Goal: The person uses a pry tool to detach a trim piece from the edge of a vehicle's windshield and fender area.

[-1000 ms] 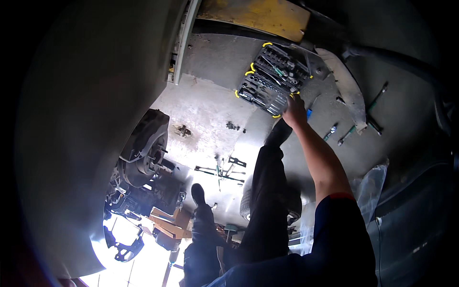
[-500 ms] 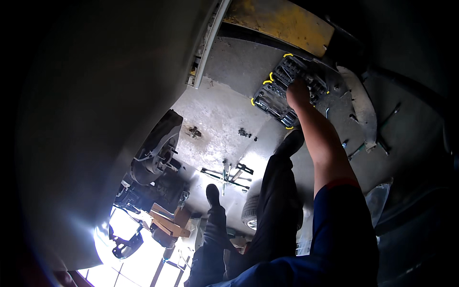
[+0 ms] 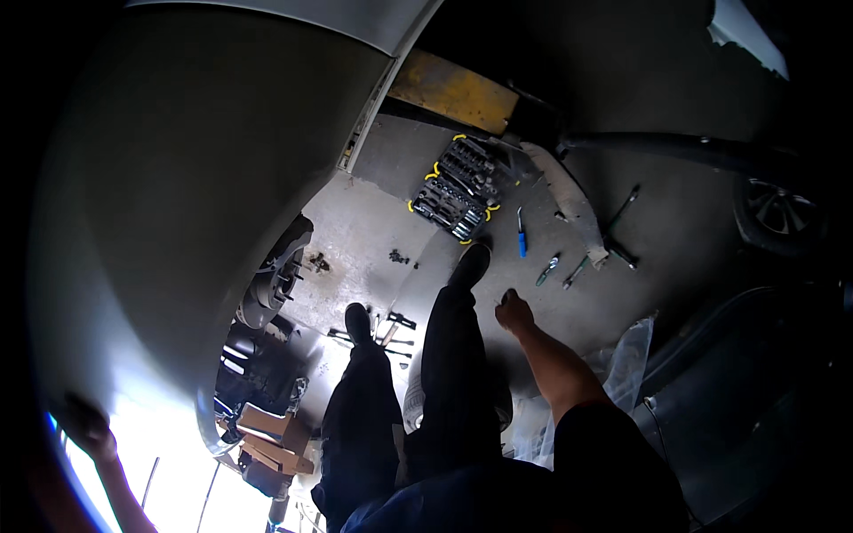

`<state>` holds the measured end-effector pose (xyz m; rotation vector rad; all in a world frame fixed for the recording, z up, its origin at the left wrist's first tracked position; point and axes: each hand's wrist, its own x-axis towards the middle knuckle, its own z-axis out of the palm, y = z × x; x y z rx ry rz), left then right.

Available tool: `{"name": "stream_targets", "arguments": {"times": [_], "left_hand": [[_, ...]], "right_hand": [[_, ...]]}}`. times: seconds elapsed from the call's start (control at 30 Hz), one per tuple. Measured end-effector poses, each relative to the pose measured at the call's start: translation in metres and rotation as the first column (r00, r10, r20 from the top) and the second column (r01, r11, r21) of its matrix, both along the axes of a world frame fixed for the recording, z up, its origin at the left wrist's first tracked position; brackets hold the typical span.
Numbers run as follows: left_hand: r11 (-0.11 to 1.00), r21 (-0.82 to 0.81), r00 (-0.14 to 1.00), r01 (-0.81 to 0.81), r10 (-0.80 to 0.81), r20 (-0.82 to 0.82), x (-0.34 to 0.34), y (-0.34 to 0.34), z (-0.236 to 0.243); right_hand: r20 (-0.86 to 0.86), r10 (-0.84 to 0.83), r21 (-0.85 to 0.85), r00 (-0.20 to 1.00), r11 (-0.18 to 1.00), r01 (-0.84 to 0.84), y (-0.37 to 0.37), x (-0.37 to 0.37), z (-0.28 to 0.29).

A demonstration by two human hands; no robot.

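Observation:
My right hand (image 3: 515, 313) is closed in front of my legs, above the floor at the right of my right shoe. Whatever its fingers hold is too small and dark to make out. Farther off lies a socket set case (image 3: 451, 191), opened flat, dark with yellow corner catches and rows of sockets. At the lower left my left hand (image 3: 91, 431) is by the lower edge of the large car body panel (image 3: 178, 204). Its fingers are dark and blurred, so their pose is unclear.
On the floor at right lie a blue-handled tool (image 3: 522, 240), a ratchet (image 3: 547, 270) and a cross wrench (image 3: 609, 240). A wheel hub (image 3: 271, 289) shows under the car. Other tools (image 3: 391, 333) lie by my left shoe, cardboard (image 3: 275, 435) behind. A yellow metal piece (image 3: 453, 89) stands far off.
My right hand has left the socket set case and come back toward me, closed. My left hand has come into view at the lower left. The whole view has shifted.

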<state>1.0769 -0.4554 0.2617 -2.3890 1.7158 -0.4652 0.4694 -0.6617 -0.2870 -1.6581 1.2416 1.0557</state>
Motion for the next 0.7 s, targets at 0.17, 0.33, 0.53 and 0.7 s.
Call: {"name": "stream_targets", "arguments": {"times": [0.17, 0.33, 0.53, 0.7], "left_hand": [[0.994, -0.109, 0.999, -0.027, 0.030, 0.030, 0.002, -0.010, 0.045], [0.972, -0.155, 0.982, -0.179, 0.185, 0.025, -0.006, -0.025, 0.068], [0.911, -0.161, 0.924, -0.379, 0.364, -0.114, -0.009, -0.002, 0.088], [0.891, -0.141, 0.892, -0.431, 0.396, -0.219, 0.000, -0.011, 0.100]], "right_hand": [[0.101, 0.107, -0.050, 0.989, 0.993, -0.103, -0.024, -0.048, 0.091], [0.446, -0.076, -0.151, 0.892, 0.976, 0.158, -0.107, 0.079, 0.189], [0.849, -0.372, 0.196, 0.375, 0.881, 0.430, -0.203, 0.343, 0.504], [0.879, -0.397, 0.437, -0.265, 0.892, 0.114, -0.246, 0.482, 0.685]]}}
